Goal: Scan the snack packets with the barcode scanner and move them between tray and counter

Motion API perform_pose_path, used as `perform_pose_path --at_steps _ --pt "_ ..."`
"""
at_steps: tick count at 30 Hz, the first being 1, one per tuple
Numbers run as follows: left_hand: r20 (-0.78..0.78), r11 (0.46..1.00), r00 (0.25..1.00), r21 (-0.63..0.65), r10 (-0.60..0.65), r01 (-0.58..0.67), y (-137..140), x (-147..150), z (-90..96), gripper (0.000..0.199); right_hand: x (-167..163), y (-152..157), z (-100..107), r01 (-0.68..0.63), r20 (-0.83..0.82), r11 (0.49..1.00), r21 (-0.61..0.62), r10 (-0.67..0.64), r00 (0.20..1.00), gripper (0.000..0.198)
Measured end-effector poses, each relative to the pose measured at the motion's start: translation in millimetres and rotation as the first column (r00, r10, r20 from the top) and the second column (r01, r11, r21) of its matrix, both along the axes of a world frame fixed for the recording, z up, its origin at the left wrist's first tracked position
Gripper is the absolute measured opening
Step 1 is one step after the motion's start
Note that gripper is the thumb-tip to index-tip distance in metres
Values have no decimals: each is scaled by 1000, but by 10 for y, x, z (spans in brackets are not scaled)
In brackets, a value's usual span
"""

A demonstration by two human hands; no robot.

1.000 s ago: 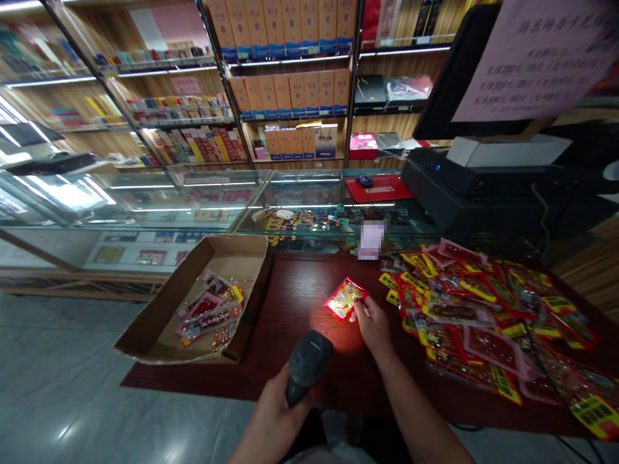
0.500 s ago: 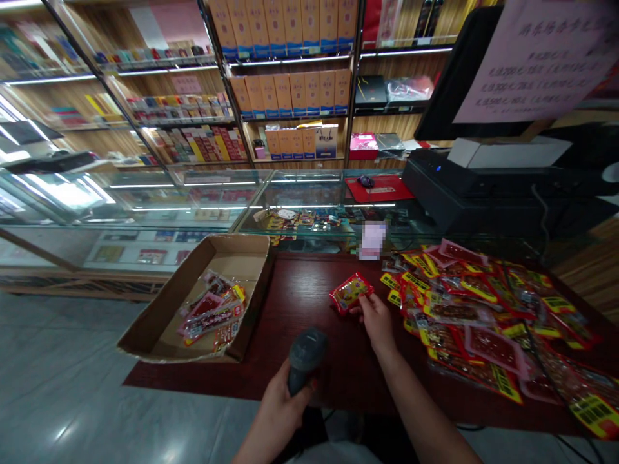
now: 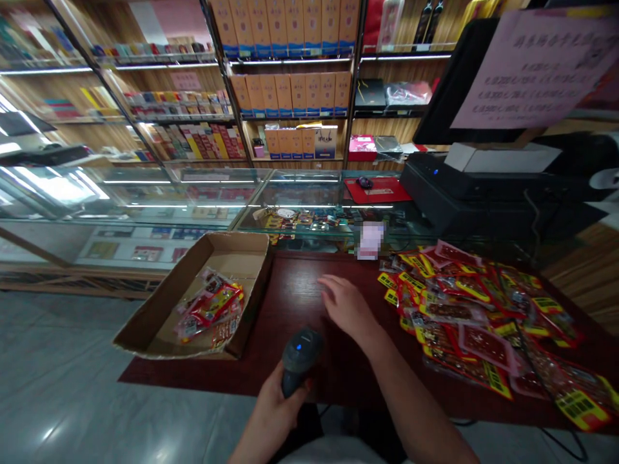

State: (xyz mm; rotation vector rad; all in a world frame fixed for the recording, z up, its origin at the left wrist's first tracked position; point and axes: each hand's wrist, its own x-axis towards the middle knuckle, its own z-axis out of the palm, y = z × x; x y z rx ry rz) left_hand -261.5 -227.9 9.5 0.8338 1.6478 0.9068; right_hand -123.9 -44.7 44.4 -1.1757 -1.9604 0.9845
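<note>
My left hand [image 3: 279, 403] is closed round the handle of a dark barcode scanner [image 3: 302, 351], which shows a small blue light on top. Above the dark red tabletop [image 3: 294, 283], my right hand [image 3: 345, 304] holds nothing, its fingers stretched out to the left. In the cardboard box [image 3: 153, 319] on the left lie several snack packets, with a red and yellow snack packet [image 3: 220, 303] on top. To the right of my right hand spreads a large pile of snack packets [image 3: 464, 312] in red, yellow and clear wrapping.
Behind the table stands a glass display counter [image 3: 193, 193], with a red mouse pad [image 3: 380, 191] on it. A monitor [image 3: 454, 84] with a paper sign stands at the right. A black cable [image 3: 520, 335] crosses the pile. Shelves of boxes [image 3: 290, 96] line the back.
The red and yellow snack packet has left my right hand and now lies in the cardboard box. My right hand has shifted left and opened. The scanner's blue light has come on.
</note>
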Motion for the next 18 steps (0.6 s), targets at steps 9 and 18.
perform_pose_path --at_steps 9,18 --pt "-27 999 999 31 -24 24 127 -48 17 45 1981 -72 -441 197 742 917 346 -396 541 48" --pt "-27 998 999 63 -29 30 25 14 87 41 1062 25 -380 24 380 963 267 -128 916 15"
